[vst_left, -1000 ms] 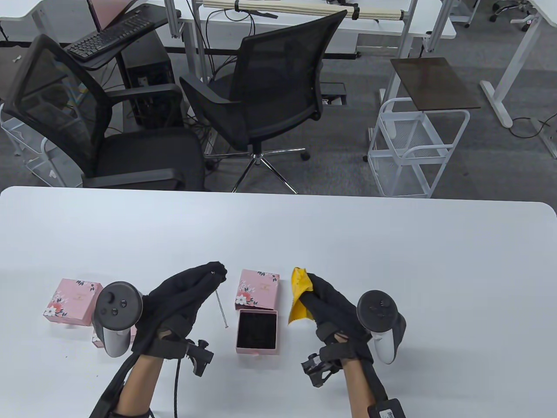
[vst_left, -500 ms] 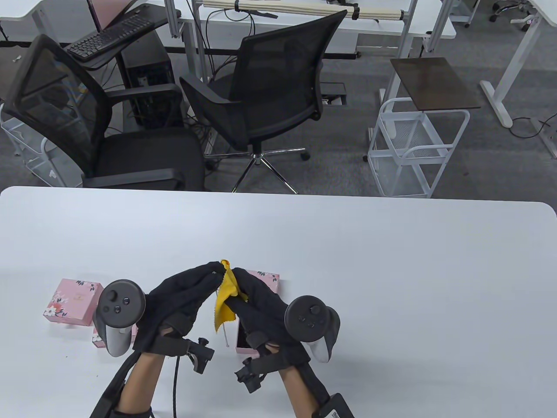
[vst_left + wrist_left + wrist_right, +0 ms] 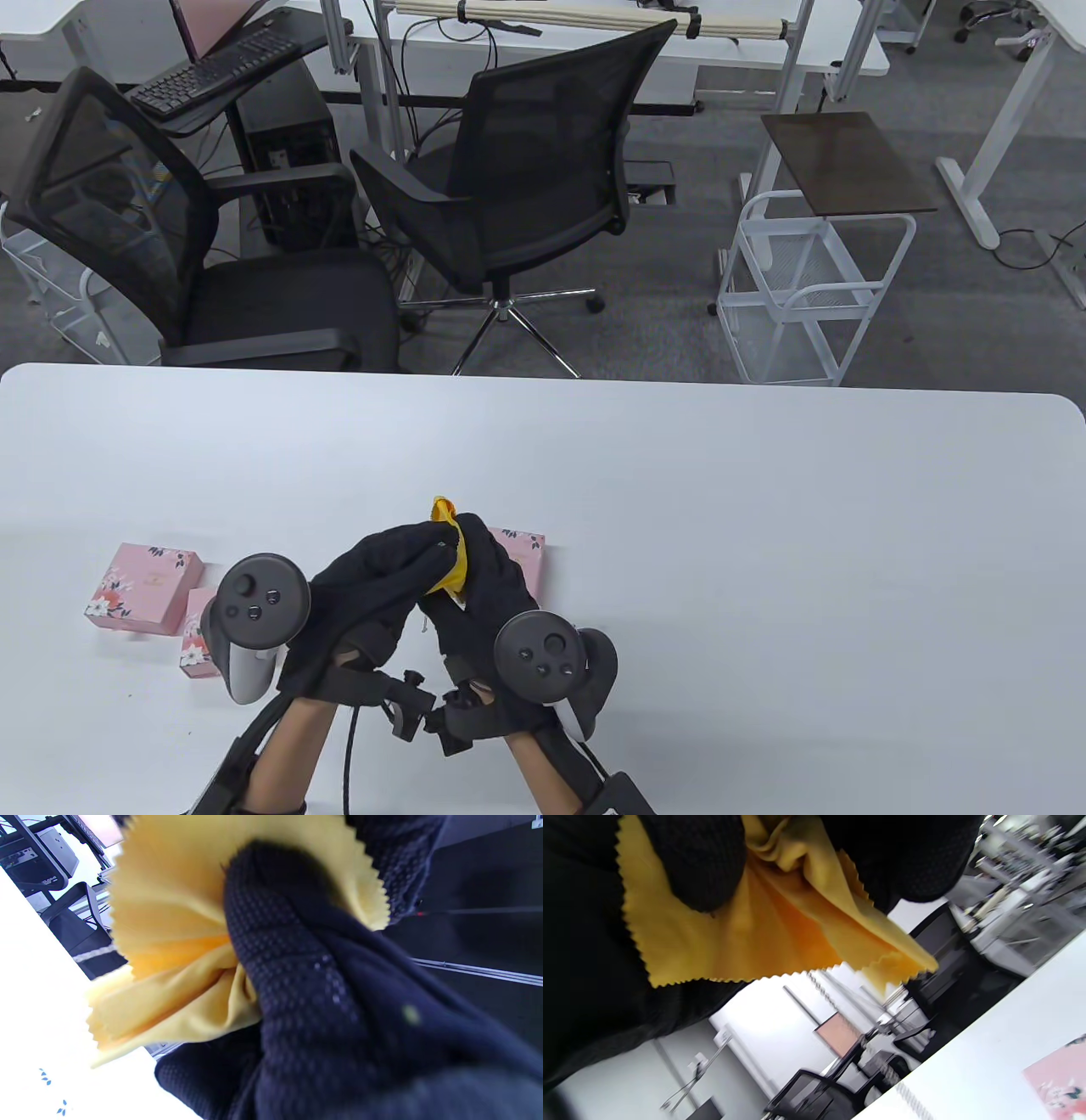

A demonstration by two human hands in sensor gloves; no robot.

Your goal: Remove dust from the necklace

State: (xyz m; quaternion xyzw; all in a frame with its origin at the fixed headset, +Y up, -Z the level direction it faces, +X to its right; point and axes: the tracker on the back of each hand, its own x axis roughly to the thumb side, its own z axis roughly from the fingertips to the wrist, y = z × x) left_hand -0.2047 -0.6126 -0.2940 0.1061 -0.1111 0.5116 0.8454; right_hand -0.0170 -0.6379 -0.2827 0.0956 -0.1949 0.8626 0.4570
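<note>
While both hands meet above the table, step: wiping the chain through the cloth.
Left hand: fingertips pinched together, apparently on the necklace; exact contact hidden.
Right hand: fingers curled, pinching yellow cloth round the chain.
Necklace: hangs below the cloth, a thin chain.
Technique: keep the chain taut, light pinch, draw cloth downward.
Hidden: clasp, pendant, open box under the hands; 2 pink boxes at left.

Yellow cloth between black gloves, pink boxes on a white bench.
The cloth's edge is zigzag-cut; the pink boxes carry white flower prints with dark leaves; the chairs behind are black mesh.
</note>
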